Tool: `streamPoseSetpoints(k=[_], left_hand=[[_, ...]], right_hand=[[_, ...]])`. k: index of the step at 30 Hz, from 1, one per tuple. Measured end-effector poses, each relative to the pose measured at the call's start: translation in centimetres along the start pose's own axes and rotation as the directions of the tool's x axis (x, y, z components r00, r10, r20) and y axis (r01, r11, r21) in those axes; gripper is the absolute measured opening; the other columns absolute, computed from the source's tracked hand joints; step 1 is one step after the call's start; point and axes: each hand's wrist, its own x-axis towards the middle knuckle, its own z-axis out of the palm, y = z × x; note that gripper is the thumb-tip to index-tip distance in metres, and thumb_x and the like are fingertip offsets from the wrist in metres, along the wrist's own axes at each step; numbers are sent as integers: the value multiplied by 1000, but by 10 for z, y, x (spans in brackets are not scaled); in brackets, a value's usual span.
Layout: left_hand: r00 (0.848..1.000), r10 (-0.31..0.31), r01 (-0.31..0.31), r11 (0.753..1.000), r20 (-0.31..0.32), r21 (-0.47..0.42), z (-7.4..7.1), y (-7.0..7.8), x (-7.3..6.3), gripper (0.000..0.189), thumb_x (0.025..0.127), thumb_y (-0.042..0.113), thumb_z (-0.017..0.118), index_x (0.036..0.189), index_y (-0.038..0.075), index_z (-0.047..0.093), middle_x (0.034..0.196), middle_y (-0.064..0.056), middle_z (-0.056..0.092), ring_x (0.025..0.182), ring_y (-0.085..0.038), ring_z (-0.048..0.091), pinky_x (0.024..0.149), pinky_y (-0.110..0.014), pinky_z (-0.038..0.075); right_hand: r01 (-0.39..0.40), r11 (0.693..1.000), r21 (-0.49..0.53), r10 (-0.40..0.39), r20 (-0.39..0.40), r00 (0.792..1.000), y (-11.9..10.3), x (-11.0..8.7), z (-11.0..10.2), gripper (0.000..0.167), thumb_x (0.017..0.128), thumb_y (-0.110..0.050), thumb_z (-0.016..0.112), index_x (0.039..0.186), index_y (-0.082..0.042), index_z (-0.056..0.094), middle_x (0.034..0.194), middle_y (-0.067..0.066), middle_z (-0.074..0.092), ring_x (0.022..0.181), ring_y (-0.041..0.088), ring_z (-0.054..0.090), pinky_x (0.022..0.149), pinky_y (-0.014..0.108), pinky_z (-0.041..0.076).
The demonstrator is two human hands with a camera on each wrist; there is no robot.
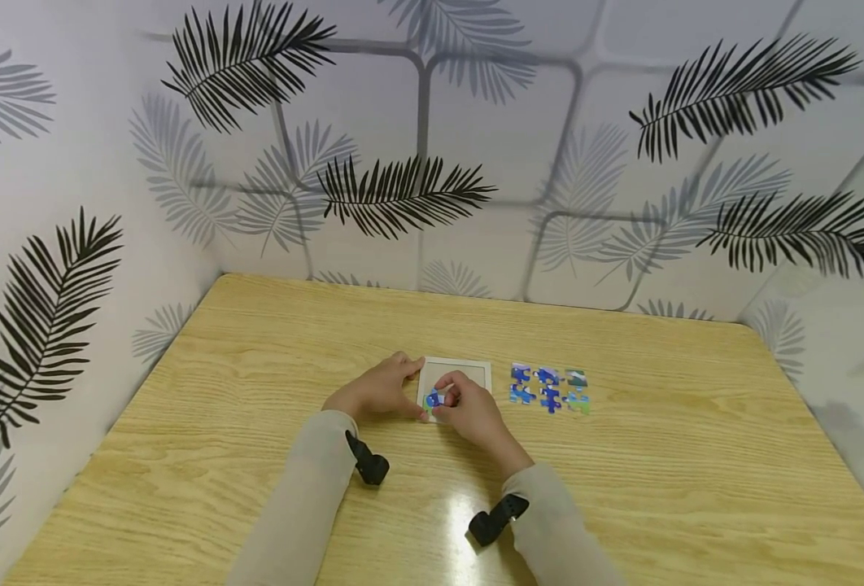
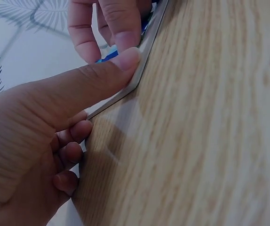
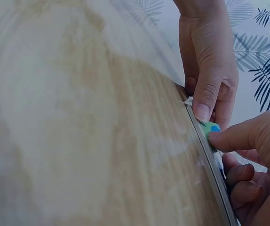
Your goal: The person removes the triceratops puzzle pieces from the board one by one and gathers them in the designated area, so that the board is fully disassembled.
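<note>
A square, light-coloured puzzle frame (image 1: 469, 362) lies on the table. My left hand (image 1: 382, 391) holds its left side, with the thumb pressing on the near-left corner and the index finger at the far-left one. In the left wrist view the other fingers of the left hand (image 2: 27, 136) curl beside the frame's edge. My right hand (image 1: 473, 413) reaches over the frame, its thumb and fingers pinching a blue and green jigsaw piece (image 1: 433, 399) in the near-left corner. The right wrist view shows the piece's green part (image 3: 209, 127) under the right thumb. Fingers hide much of the piece.
Several loose jigsaw pieces (image 1: 549, 397), blue, purple and green, lie in two rows right of the frame. The wooden table (image 1: 696, 439) runs back to a leaf-patterned wall (image 1: 476, 244). Black wrist cameras (image 1: 494, 522) sit on both sleeves.
</note>
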Motion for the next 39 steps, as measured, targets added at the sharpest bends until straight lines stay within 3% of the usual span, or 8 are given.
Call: streamPoseSetpoints(k=[9, 20, 27, 33, 39], left_hand=[[1000, 16, -16, 1000, -1, 13, 0, -1, 2, 101, 71, 39, 83, 149, 9, 27, 109, -1, 43, 100, -16, 42, 94, -33, 37], [1000, 7, -7, 1000, -14, 7, 1, -1, 3, 100, 70, 39, 83, 149, 9, 29, 107, 0, 44, 99, -15, 42, 92, -31, 37], [1000, -5, 5, 1000, -12, 20, 1, 1, 2, 98, 71, 37, 83, 149, 10, 30, 109, 0, 43, 101, -15, 42, 95, -32, 37], [1000, -6, 6, 1000, -1, 24, 2, 1, 1, 99, 72, 36, 82, 150, 11, 28, 113, 0, 43, 104, -16, 41, 97, -33, 36], [1000, -4, 4, 1000, 3, 20, 1, 3, 1, 100, 72, 36, 82, 150, 10, 26, 113, -1, 43, 105, -17, 41, 98, -34, 36]], right_hand=[[17, 999, 36, -14, -83, 996, -2, -3, 4, 21, 81, -2, 71, 96, -9, 58, 80, 1, 55, 68, 13, 50, 57, 26, 40], [1, 988, 152, 21, -140, 990, -3, -5, -1, 4, 86, -8, 68, 88, -8, 65, 80, 0, 60, 70, 14, 50, 62, 26, 41], [-6, 974, 227, 45, -168, 985, 1, -13, -22, 4, 87, -7, 68, 90, -7, 66, 82, 2, 60, 70, 16, 48, 62, 26, 38], [-74, 975, 208, 113, -181, 977, 19, -23, -44, 7, 87, -9, 67, 93, -5, 66, 83, 4, 61, 78, 16, 53, 73, 30, 42], [-117, 981, 158, 145, -178, 973, 38, -38, -65, 9, 88, -8, 66, 95, -2, 66, 86, 6, 63, 78, 15, 55, 70, 28, 44]])
